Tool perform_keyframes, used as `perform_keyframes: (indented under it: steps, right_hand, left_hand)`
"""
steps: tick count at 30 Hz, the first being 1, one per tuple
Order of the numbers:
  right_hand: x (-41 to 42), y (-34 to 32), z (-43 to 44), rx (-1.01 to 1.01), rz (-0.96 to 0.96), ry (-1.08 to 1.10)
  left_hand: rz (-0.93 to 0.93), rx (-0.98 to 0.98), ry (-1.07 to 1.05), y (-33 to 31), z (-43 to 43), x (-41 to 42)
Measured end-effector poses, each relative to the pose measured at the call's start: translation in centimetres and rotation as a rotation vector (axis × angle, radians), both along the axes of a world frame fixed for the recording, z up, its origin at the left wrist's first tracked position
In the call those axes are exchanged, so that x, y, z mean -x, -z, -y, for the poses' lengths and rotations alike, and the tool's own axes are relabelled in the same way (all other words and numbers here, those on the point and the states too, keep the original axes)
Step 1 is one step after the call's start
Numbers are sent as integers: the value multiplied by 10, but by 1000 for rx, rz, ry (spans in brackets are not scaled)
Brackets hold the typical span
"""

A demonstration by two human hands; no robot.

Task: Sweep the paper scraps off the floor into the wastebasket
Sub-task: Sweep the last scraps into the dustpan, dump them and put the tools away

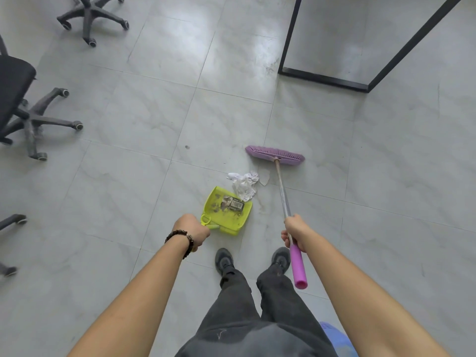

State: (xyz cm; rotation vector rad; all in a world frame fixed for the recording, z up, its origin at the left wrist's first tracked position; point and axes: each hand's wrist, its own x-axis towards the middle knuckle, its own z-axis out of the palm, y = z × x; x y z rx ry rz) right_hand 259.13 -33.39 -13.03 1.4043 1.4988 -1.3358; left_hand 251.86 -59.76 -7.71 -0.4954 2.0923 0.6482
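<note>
Head view. The left hand [192, 231], just left of centre in the lower middle of the frame, is clenched around the short handle of a lime-green dustpan [226, 211]. A dark beaded bracelet [180, 239] circles that wrist. The dustpan sits on the grey tiled floor [128, 124] with its open mouth facing up the frame. Inside it lie dirt smears and a flattened printed carton piece [233, 204].

The crumpled white paper scraps [244, 185] lie on the floor right at the dustpan's upper right lip, above and between the two hands. They are nearer the left hand than the right. One pale flat scrap [264, 176] lies just beside the broom's shaft.

The right hand [296, 231], right of centre, grasps the metal shaft of the purple broom [274, 155]. Its fingers are wrapped around the shaft just above the pink foam grip [298, 266]. The broom head rests on the floor above the scraps, on their far side from the dustpan.

Two dark shoes [224, 258] and dark trouser legs fill the lower centre. A corner of a blue plastic basket [337, 338] shows at the bottom right, mostly hidden behind the right forearm. Office chairs [31, 117] stand along the left edge and upper left. A black table frame [322, 78] stands at the upper right.
</note>
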Motion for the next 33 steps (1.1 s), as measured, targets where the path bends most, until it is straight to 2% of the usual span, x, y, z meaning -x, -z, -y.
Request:
perform_keyframes:
  steps: [5, 10, 13, 17, 20, 23, 26, 30, 33]
  right_hand:
    - [-9, 0, 13, -103, 10, -378]
    - [-36, -37, 30, 57, 33, -513]
    - [-50, -66, 30, 216, 64, -433]
    - [-38, -109, -11, 407, 176, -85]
    - [-26, -138, -45, 448, 173, 70]
    - [-19, -151, -53, 404, 96, 64]
    - [-3, -140, -40, 316, 3, -62]
    - [27, -100, -5, 126, -176, -313]
    - [42, -55, 20, 12, -211, -430]
  left_hand:
    - [0, 20, 0, 2, 3, 5]
    - [-12, 37, 1, 2, -5, 3]
    - [-14, 44, -3, 1, -13, 1]
    - [-17, 43, -12, 1, -23, -3]
    - [-23, 47, -12, 1, -23, -6]
    - [-16, 50, -8, 1, -18, -7]
    - [2, 51, -23, -2, -13, -9]
    - [14, 45, -65, -2, -2, -12]
    - [28, 43, -100, 5, 8, -15]
